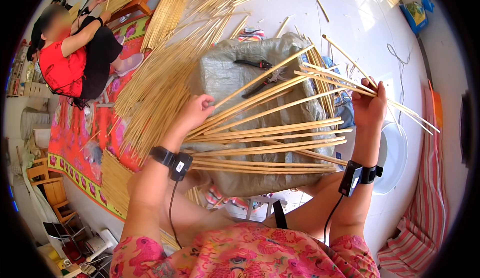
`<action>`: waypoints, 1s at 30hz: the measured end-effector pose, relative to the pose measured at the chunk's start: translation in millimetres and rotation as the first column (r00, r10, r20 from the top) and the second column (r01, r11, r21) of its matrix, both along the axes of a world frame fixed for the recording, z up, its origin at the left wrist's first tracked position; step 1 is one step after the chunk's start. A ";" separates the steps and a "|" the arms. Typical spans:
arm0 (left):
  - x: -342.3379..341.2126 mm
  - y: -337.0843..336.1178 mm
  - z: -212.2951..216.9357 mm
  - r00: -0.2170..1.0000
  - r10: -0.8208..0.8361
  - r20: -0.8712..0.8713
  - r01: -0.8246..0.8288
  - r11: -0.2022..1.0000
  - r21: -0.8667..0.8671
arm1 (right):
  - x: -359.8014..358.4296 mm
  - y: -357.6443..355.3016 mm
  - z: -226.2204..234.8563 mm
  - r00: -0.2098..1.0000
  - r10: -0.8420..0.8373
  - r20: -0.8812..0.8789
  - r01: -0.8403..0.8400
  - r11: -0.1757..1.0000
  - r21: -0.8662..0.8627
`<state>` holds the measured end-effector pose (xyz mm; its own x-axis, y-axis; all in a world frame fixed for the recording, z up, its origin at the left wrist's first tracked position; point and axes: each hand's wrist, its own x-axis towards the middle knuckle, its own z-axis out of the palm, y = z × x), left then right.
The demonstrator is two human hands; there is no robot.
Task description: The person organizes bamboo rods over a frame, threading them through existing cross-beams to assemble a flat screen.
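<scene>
My right hand (369,103) is closed around a small bunch of thin bamboo sticks (327,75), which point left and right out of the fist, one slanting up. At the left, my left hand (196,112) has its fingers pinched at the near end of a single bamboo stick (265,75) that slants up and right. Between my hands, more bamboo sticks (280,128) lie fanned out in loose groups across a low block covered in grey-green woven sheeting (215,70). Pliers with red and black handles (257,64) lie on the sheeting, partly under the sticks.
Large heaps of sticks (160,88) spread over a red flowered mat (75,133) on the left. Another person in red (62,68) sits there, holding a stick. A pale basin (392,158) stands right of my right forearm, near striped cloth (417,218).
</scene>
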<state>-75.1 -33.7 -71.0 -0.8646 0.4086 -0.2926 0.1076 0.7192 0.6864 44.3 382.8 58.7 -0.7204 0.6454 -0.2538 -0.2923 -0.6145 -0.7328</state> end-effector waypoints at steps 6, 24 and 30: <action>12.6 13.6 14.9 0.993 -0.107 -0.051 0.097 0.979 -0.181 | 1.2 3.5 -2.3 1.000 0.003 -0.014 -0.002 1.000 0.007; 7.8 8.9 5.4 0.934 -0.191 0.301 0.151 0.977 0.151 | 0.1 2.4 -2.2 0.999 -0.034 0.026 0.034 0.999 0.026; 12.7 15.8 26.3 0.918 -0.340 0.205 0.345 0.939 0.010 | -1.7 2.4 -3.8 0.999 -0.034 0.040 0.032 0.998 0.051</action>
